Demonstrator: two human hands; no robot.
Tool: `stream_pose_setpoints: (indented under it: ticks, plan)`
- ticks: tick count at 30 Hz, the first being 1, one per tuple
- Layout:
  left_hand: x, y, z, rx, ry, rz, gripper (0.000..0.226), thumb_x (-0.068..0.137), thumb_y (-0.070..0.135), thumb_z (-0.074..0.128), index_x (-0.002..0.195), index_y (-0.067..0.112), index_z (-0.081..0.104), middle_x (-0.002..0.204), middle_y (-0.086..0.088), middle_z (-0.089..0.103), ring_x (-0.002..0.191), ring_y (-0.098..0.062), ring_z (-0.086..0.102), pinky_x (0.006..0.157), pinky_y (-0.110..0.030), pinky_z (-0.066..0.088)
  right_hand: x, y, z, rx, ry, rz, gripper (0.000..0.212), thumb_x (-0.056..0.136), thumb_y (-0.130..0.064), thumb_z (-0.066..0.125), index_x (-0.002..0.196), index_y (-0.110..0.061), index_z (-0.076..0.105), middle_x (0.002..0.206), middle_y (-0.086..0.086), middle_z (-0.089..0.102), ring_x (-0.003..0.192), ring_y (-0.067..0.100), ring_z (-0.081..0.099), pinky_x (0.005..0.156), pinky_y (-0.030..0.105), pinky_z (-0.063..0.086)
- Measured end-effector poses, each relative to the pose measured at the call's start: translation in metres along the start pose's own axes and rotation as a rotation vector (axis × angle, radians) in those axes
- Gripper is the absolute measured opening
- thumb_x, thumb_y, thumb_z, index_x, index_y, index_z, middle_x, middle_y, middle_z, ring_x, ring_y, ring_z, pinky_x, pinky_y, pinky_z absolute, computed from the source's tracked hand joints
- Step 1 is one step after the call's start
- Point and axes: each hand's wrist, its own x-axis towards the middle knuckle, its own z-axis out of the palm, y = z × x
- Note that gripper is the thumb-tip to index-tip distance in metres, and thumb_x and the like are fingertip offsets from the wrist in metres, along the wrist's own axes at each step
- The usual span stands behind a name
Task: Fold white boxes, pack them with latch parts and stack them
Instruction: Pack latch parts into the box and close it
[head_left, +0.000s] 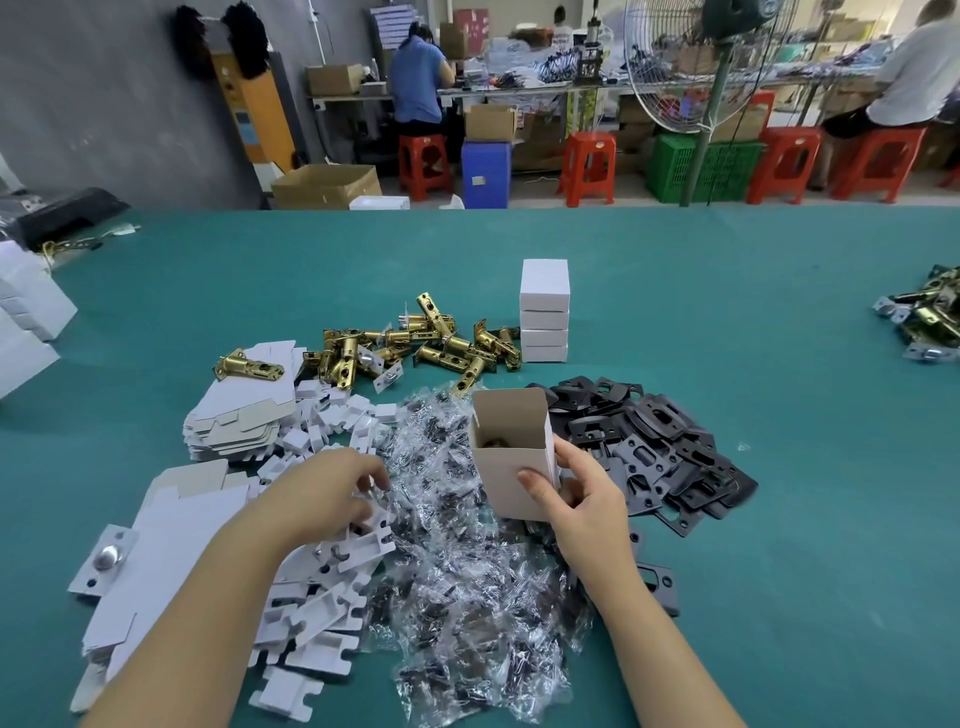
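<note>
Risks, left to right. My left hand (337, 493) is down on the white card inserts (332, 561), fingers curled and pinching at one of them. The inserts lie overlapped with their notched edges meshed, so I judge a pinch could lift two at once or drag the heap into the clear screw bags (467, 571) beside it.

Centre: the open white box (511, 457) stands upright over the bags, top flap raised, something dark already at its bottom. My right hand (576, 499) grips its right side, thumb on the front face, fingers round the far wall. The footing on slippery bags is poor; if I loosen the grip it may tip and spill. Squeezing too hard could crease the thin card.

Box sits right of my left hand, near, not touching. Black plates (670, 447) lie just right of the box. Finished stack (544, 317) stands beyond, past the brass latches (415, 348).
</note>
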Motion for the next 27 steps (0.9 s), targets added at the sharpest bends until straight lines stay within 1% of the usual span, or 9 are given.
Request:
stream_pose_setpoints:
  ticks: [3, 6, 12, 16, 18, 19, 22, 24, 27]
  plan:
    - [-0.003, 0.0, 0.001, 0.013, -0.061, 0.008, 0.038, 0.09, 0.013, 0.065, 0.119, 0.038, 0.063, 0.114, 0.016, 0.061, 0.079, -0.004, 0.068, 0.068, -0.026, 0.06, 0.0, -0.001, 0.0, 0.002, -0.004, 0.003, 0.046, 0.09, -0.036, 0.076, 0.122, -0.06, 0.054, 0.106, -0.017, 0.07, 0.073, 0.007, 0.054, 0.071, 0.042, 0.055]
    - [-0.004, 0.002, 0.001, 0.123, -0.07, 0.022, 0.046, 0.088, 0.011, 0.06, 0.126, 0.038, 0.061, 0.121, 0.013, 0.061, 0.091, -0.006, 0.065, 0.077, -0.033, 0.06, 0.0, -0.002, 0.0, 0.019, -0.012, -0.001, 0.045, 0.091, -0.035, 0.075, 0.125, -0.056, 0.055, 0.113, -0.015, 0.07, 0.081, 0.011, 0.06, 0.075, 0.045, 0.057]
    - [-0.001, 0.002, 0.002, 0.19, -0.024, 0.022, 0.029, 0.09, 0.022, 0.067, 0.116, 0.033, 0.061, 0.114, 0.01, 0.059, 0.094, -0.009, 0.06, 0.084, -0.035, 0.055, 0.0, -0.001, 0.001, 0.017, -0.015, 0.012, 0.044, 0.091, -0.035, 0.076, 0.127, -0.053, 0.057, 0.111, -0.014, 0.071, 0.079, 0.018, 0.059, 0.075, 0.051, 0.056]
    - [-0.001, 0.004, -0.002, 0.154, 0.083, 0.0, 0.033, 0.095, 0.031, 0.063, 0.126, 0.037, 0.054, 0.118, 0.008, 0.051, 0.094, -0.01, 0.059, 0.084, -0.034, 0.054, 0.0, 0.0, 0.0, 0.018, -0.009, 0.019, 0.045, 0.09, -0.036, 0.076, 0.125, -0.057, 0.056, 0.108, -0.017, 0.07, 0.077, 0.018, 0.057, 0.074, 0.047, 0.055]
    - [-0.001, 0.006, -0.004, 0.08, 0.207, 0.009, 0.039, 0.097, 0.032, 0.059, 0.134, 0.036, 0.05, 0.12, 0.008, 0.053, 0.093, -0.009, 0.06, 0.078, -0.032, 0.053, 0.0, 0.0, 0.0, 0.022, -0.008, 0.017, 0.045, 0.091, -0.035, 0.076, 0.123, -0.059, 0.056, 0.109, -0.02, 0.07, 0.079, 0.01, 0.059, 0.073, 0.04, 0.056]
    - [-0.001, 0.008, -0.005, 0.01, 0.275, 0.022, 0.04, 0.097, 0.033, 0.059, 0.136, 0.035, 0.049, 0.113, 0.009, 0.056, 0.09, -0.007, 0.06, 0.071, -0.029, 0.051, 0.001, 0.0, 0.0, 0.025, -0.008, 0.017, 0.045, 0.091, -0.034, 0.076, 0.123, -0.059, 0.056, 0.11, -0.021, 0.069, 0.081, 0.008, 0.059, 0.073, 0.036, 0.056]
    - [-0.001, 0.017, -0.007, -0.185, 0.422, 0.063, 0.022, 0.097, 0.035, 0.06, 0.118, 0.032, 0.057, 0.087, 0.008, 0.062, 0.074, -0.007, 0.059, 0.059, -0.026, 0.044, 0.001, -0.001, 0.0, 0.032, -0.006, 0.025, 0.045, 0.091, -0.032, 0.076, 0.124, -0.057, 0.057, 0.111, -0.018, 0.07, 0.08, 0.007, 0.059, 0.072, 0.033, 0.056]
    - [0.0, 0.023, -0.008, -0.259, 0.454, 0.107, 0.011, 0.097, 0.039, 0.062, 0.106, 0.031, 0.063, 0.089, 0.009, 0.065, 0.071, -0.006, 0.057, 0.06, -0.026, 0.042, 0.0, -0.001, 0.0, 0.034, -0.011, 0.031, 0.045, 0.092, -0.032, 0.076, 0.125, -0.056, 0.057, 0.109, -0.017, 0.07, 0.077, 0.015, 0.057, 0.071, 0.039, 0.055]
    - [0.001, 0.032, -0.007, -0.452, 0.464, 0.149, 0.006, 0.096, 0.039, 0.065, 0.101, 0.037, 0.069, 0.097, 0.01, 0.063, 0.06, -0.005, 0.054, 0.057, -0.023, 0.04, 0.0, -0.001, 0.0, 0.036, -0.012, 0.032, 0.044, 0.092, -0.034, 0.075, 0.124, -0.058, 0.057, 0.108, -0.018, 0.07, 0.077, 0.022, 0.056, 0.072, 0.042, 0.054]
